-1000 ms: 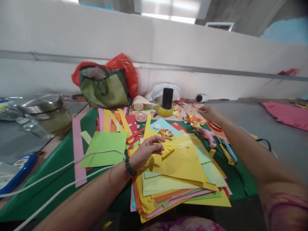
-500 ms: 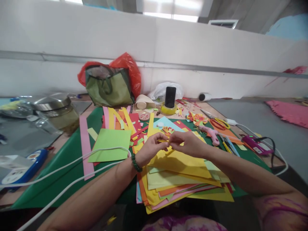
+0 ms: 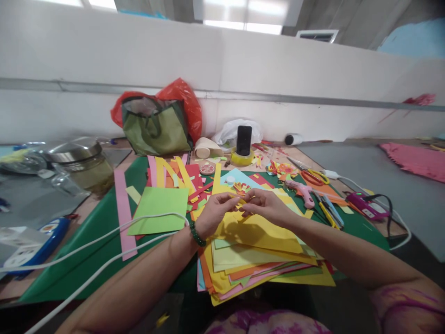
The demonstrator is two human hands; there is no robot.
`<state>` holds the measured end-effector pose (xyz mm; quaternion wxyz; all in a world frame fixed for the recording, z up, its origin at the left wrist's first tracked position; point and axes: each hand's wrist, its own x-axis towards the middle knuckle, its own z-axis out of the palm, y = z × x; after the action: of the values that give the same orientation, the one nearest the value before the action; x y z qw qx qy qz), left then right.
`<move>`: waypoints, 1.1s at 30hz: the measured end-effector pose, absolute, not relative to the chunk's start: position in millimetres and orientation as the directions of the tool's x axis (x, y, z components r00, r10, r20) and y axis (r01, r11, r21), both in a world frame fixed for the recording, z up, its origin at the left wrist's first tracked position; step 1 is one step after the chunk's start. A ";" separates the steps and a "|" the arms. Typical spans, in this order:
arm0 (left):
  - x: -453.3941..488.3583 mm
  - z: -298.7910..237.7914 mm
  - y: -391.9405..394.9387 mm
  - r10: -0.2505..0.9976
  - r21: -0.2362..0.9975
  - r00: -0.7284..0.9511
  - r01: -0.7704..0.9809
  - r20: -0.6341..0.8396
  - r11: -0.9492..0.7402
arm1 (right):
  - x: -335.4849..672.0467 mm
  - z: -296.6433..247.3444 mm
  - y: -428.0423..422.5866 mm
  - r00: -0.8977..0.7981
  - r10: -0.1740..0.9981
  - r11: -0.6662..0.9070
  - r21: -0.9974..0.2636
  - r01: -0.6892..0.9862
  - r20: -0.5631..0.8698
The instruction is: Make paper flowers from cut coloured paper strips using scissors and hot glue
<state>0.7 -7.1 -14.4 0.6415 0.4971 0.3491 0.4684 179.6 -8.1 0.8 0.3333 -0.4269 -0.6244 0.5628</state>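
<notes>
My left hand [image 3: 218, 212], a green bead bracelet [image 3: 197, 234] at its wrist, is closed with thumb and fingers pinched on a small piece of yellow paper [image 3: 240, 202]. My right hand [image 3: 264, 206] meets it fingertip to fingertip and pinches the same piece from the other side. Most of the piece is hidden by the fingers. Both hands are over a stack of coloured paper [image 3: 264, 234], mostly yellow on top. Just beyond the fingertips lies a small orange and yellow fringed paper piece [image 3: 241, 187].
A lime green sheet [image 3: 158, 211] and a pink strip [image 3: 124, 213] lie left, crossed by a white cable [image 3: 104, 265]. At right are a pink glue gun [image 3: 303, 192], orange-handled scissors [image 3: 313, 176] and cutters [image 3: 330, 211]. A phone [image 3: 244, 140] stands behind, near a green bag [image 3: 155, 125].
The fingers of my right hand have shifted and spread a little around the yellow paper, while the left thumb has come forward over it. The view has turned slightly.
</notes>
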 end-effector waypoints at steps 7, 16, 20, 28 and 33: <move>0.6 -15.6 -7.4 0.960 0.989 0.281 -0.132 -0.023 0.062 | 180.6 4.4 -7.7 -0.491 0.870 0.074 -0.971 0.228 -0.050; -0.7 -17.9 -3.8 0.928 0.970 0.365 -0.184 -0.082 0.158 | 177.4 -3.1 -11.8 -0.441 0.887 -0.047 -0.977 0.209 -0.137; -0.3 -14.7 -5.7 0.921 0.992 0.390 -0.107 -0.016 0.063 | 187.2 3.4 -7.9 -0.410 0.907 -0.011 -0.977 0.213 -0.100; 1.7 -9.1 -14.6 0.839 0.978 0.540 0.132 0.068 -0.164 | 185.0 -2.4 -7.0 -0.313 0.948 0.110 -0.983 0.145 0.060; 0.4 -10.2 -14.5 0.854 0.986 0.516 0.094 0.071 -0.139 | 212.0 6.2 11.2 -0.338 0.936 0.181 -0.958 0.225 0.098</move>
<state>0.4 -14.5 -10.2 0.5535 0.6720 0.3524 0.3433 212.0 11.2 6.2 0.3780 -0.4338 -0.6689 0.4706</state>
